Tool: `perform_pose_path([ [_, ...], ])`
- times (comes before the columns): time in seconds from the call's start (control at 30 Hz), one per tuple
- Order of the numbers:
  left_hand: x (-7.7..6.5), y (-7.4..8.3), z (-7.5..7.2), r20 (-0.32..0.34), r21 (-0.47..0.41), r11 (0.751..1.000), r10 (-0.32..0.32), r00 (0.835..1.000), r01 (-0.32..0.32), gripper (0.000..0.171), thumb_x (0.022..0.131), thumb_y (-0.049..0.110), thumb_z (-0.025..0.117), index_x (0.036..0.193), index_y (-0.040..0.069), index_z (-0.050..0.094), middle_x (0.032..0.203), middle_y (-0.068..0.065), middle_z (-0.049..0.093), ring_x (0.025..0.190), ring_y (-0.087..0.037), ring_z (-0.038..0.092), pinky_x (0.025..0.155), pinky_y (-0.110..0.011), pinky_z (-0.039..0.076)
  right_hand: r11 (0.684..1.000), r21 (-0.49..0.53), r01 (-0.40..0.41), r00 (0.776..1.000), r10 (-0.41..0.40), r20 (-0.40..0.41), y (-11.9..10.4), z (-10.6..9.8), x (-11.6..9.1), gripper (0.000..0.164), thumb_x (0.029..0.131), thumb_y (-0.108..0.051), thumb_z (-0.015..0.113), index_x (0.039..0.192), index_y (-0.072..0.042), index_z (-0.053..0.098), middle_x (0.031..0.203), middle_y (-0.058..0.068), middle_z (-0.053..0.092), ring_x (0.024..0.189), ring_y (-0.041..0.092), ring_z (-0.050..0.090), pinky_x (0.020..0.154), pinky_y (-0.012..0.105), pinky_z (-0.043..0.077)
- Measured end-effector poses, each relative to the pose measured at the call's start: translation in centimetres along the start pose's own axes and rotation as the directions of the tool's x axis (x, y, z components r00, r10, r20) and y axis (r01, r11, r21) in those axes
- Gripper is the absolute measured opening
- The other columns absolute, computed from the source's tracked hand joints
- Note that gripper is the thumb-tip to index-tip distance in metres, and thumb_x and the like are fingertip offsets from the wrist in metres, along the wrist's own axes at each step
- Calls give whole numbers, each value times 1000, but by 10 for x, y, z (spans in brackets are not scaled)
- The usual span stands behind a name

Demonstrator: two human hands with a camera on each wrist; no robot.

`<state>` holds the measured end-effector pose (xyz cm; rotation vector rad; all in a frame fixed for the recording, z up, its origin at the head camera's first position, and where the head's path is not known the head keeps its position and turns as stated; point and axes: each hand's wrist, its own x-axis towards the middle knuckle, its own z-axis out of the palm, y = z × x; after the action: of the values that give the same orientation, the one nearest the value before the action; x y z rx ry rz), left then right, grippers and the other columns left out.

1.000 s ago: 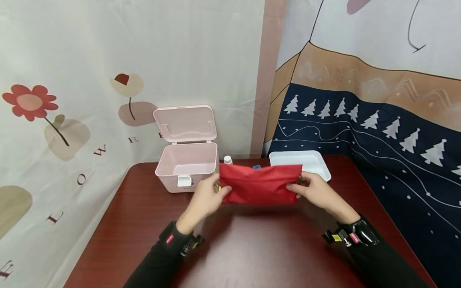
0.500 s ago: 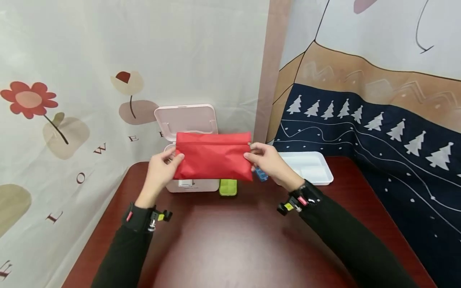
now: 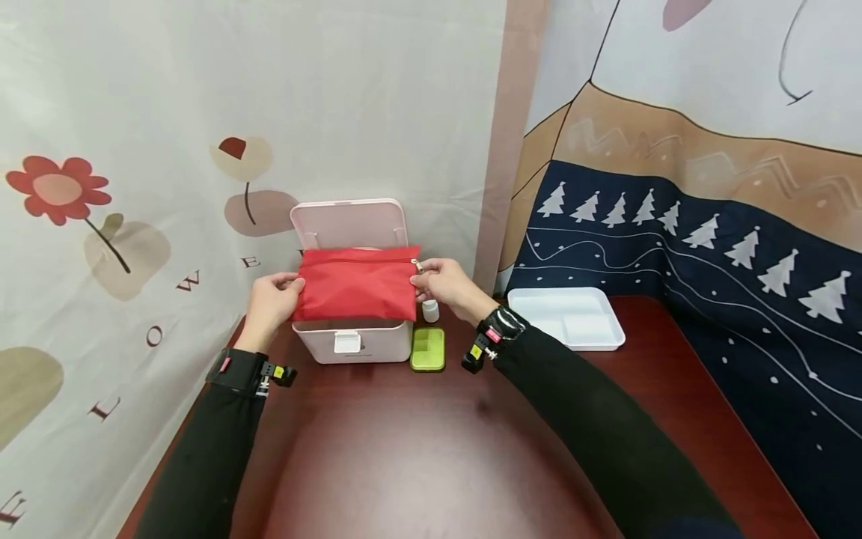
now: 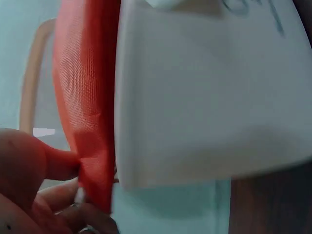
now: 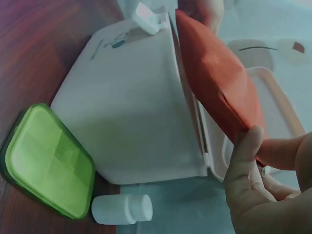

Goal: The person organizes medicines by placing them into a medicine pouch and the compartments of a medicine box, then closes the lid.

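Both hands hold a red zippered pouch point(image 3: 357, 288) by its two ends, over the mouth of a pale pink box point(image 3: 380, 346) whose lid point(image 3: 346, 224) stands raised at the back. My left hand point(image 3: 271, 305) pinches the pouch's left end between thumb and fingers. Its right end, near the zipper pull point(image 3: 417, 266), is pinched by my right hand point(image 3: 447, 286). In the right wrist view the pouch point(image 5: 222, 78) sits just above the box's rim, tilted. The left wrist view shows the pouch point(image 4: 90, 97) beside the box wall point(image 4: 204, 97). The box's inside is mostly hidden.
Right of the pink box lies a green pill case point(image 3: 427, 349), with a small white bottle point(image 3: 430, 311) behind it. A white tray point(image 3: 592, 322) stands farther right on the dark red table point(image 3: 404, 464). Printed curtains point(image 3: 377, 97) hang directly behind the table.
Both hands have carried the red pouch leftward, from in front of the bottle and tray to over the pink box. The green case and white bottle have come into sight.
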<state>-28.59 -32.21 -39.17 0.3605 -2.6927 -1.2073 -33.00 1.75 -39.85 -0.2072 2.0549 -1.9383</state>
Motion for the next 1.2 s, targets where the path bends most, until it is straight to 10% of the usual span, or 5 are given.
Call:
perform_pose_path([
  [0.47, 4, -12, 2, 25, 294, 950, 99, 995, -102, 46, 109, 37, 63, 138, 3, 75, 127, -26, 78, 120, -48, 69, 92, -55, 55, 979, -204, 7, 1000, -3, 20, 11, -2, 1, 45, 105, -12, 72, 145, 7, 61, 106, 14, 80, 71, 20, 80, 75, 29, 66],
  [0.63, -8, 9, 1, 21, 386, 887, 265, 964, -253, 44, 107, 31, 63, 139, 2, 74, 129, -28, 76, 122, -53, 67, 100, -64, 54, 627, -751, 207, 955, -295, 17, -5, 9, -6, 36, 105, -28, 72, 134, -7, 76, 122, 12, 76, 111, 33, 74, 97, 39, 58],
  [0.77, -13, 34, 5, 249, 372, 807, 390, 886, -460, 49, 108, 26, 60, 150, 2, 66, 149, -31, 63, 138, -54, 58, 117, -69, 45, 362, -852, 378, 894, -381, 235, -13, 25, -7, 38, 108, -34, 70, 137, -12, 77, 136, 15, 68, 128, 36, 62, 112, 46, 52],
  [0.9, -14, 46, 12, 439, 386, 737, 383, 813, -555, 58, 107, 22, 56, 161, 3, 55, 153, -30, 55, 139, -52, 53, 117, -67, 45, 269, -838, 474, 867, -305, 393, -12, 40, -4, 48, 112, -36, 65, 153, -11, 67, 149, 16, 65, 136, 36, 60, 119, 46, 50],
  [1.2, -13, 39, 18, 525, 442, 709, 293, 799, -550, 57, 103, 19, 61, 158, 4, 58, 151, -31, 58, 136, -49, 56, 114, -65, 49, 158, -882, 444, 892, -175, 417, -7, 58, -2, 51, 111, -35, 65, 157, -13, 63, 148, 14, 66, 134, 33, 61, 117, 43, 51],
])
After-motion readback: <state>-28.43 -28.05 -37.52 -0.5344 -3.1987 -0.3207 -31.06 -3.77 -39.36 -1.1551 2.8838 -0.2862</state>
